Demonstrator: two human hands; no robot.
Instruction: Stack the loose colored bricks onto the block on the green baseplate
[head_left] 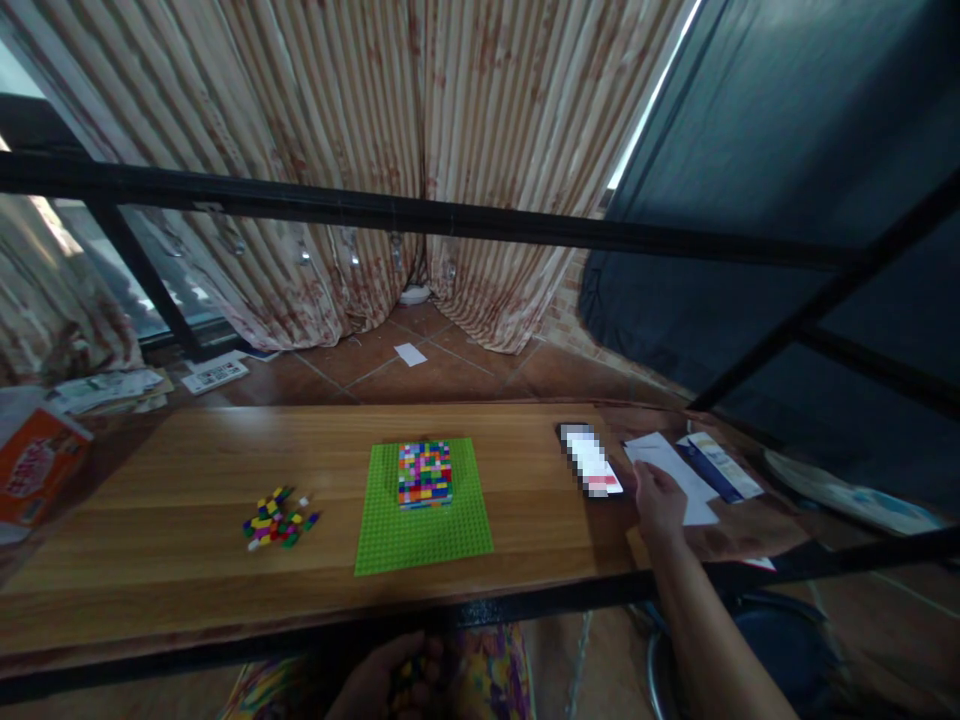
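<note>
On the wooden table a green baseplate [424, 555] carries a low block built of many-coloured toy bricks [424, 474]. A loose heap of small toy bricks [277, 520] lies to its left. My left hand [394, 675] is below the table's front edge, over my lap, its fingers curled round several small toy bricks that show dimly in the shade. My right hand [658, 500] is at the right, beside a phone [592, 465] with a lit, blurred screen and above a white sheet of paper [686, 475]. Its fingers are pressed together; what they hold, if anything, is hidden.
A blue and white packet [721, 465] lies right of the paper. A dark metal bar [480, 218] crosses behind the table [150, 520]. An orange and white bag [37, 460] stands at the left. Striped curtains [337, 120] hang behind, with a paper slip [410, 354] on the tiled floor.
</note>
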